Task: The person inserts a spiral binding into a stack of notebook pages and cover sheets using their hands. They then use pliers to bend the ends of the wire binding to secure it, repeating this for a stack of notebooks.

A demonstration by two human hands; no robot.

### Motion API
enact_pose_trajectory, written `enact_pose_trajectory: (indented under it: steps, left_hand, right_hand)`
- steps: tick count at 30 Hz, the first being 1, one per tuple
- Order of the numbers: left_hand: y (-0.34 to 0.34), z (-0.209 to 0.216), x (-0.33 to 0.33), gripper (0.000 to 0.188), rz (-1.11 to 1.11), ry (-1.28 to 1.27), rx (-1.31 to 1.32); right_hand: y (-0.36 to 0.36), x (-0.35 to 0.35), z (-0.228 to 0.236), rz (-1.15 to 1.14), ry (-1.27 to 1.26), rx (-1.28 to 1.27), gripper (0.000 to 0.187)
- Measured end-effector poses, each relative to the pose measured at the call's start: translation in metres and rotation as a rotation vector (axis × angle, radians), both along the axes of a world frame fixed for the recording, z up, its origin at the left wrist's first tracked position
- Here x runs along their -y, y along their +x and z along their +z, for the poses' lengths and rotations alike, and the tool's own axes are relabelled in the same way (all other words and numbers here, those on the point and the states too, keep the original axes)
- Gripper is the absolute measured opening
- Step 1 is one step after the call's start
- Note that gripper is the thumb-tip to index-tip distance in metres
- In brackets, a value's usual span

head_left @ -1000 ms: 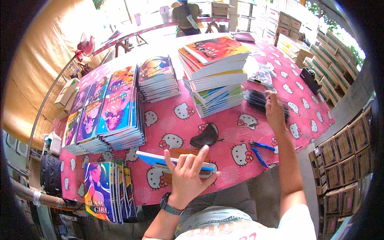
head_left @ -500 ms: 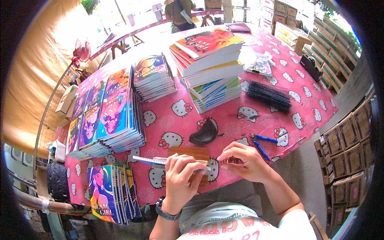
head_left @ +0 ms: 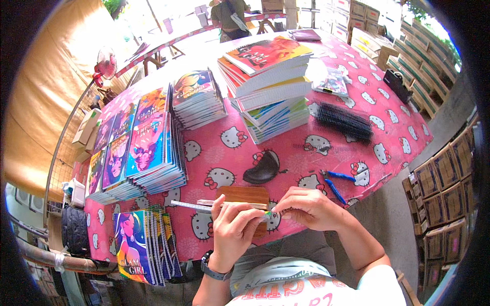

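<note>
Over a pink table covering printed with white cartoon cats [head_left: 235, 137], a person's left hand [head_left: 236, 224] grips a thin, white-edged sheaf of paper [head_left: 191, 205], fingers closed around it. The sheaf's long end juts out at 10 o'clock from those fingers; its short end shows at 1 o'clock. The right hand [head_left: 312, 208], at 2 o'clock, brings bent fingers near that short end; whether they grip anything cannot be told. Behind the sheaf sits a brown wooden board [head_left: 250, 194]. Blue-handled metal pliers [head_left: 338, 183] and a bundle of black wire coils [head_left: 343, 122] lie farther toward 2 o'clock.
</note>
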State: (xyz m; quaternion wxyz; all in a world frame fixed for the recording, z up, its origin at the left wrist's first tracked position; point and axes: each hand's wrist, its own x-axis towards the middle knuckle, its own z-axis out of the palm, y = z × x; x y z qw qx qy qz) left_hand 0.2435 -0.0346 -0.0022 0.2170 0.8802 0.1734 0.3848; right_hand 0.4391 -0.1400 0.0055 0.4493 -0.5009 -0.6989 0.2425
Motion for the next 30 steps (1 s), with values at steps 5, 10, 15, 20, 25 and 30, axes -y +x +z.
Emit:
enact_pose_trajectory:
  steps: [5,10,15,20,25,30]
  left_hand:
    - [0.002,0.009,0.007,0.018,0.012,-0.022,-0.050]
    - [-0.001,0.002,0.001,0.019,-0.013,0.055,-0.181]
    - [0.004,0.010,-0.007,0.024,-0.153,0.118,-0.147]
    - [0.009,-0.005,-0.007,0.013,-0.073,0.152,-0.141]
    - [0.002,0.007,-0.006,0.013,-0.065,0.076,-0.154]
    - [0.007,-0.001,-0.006,0.014,-0.017,0.150,-0.112]
  right_hand:
    - [-0.010,0.003,0.006,-0.046,-0.056,0.045,0.041]
    - [0.003,-0.009,0.004,0.096,-0.275,-0.055,0.040]
    - [0.039,-0.071,-0.056,-0.330,-0.066,0.396,0.062]
    - [0.024,-0.096,-0.106,-0.513,-0.082,0.782,0.073]
    - [0.018,-0.088,-0.101,-0.480,-0.097,0.517,0.064]
    - [0.023,-0.047,-0.105,-0.258,-0.359,-0.579,0.061]
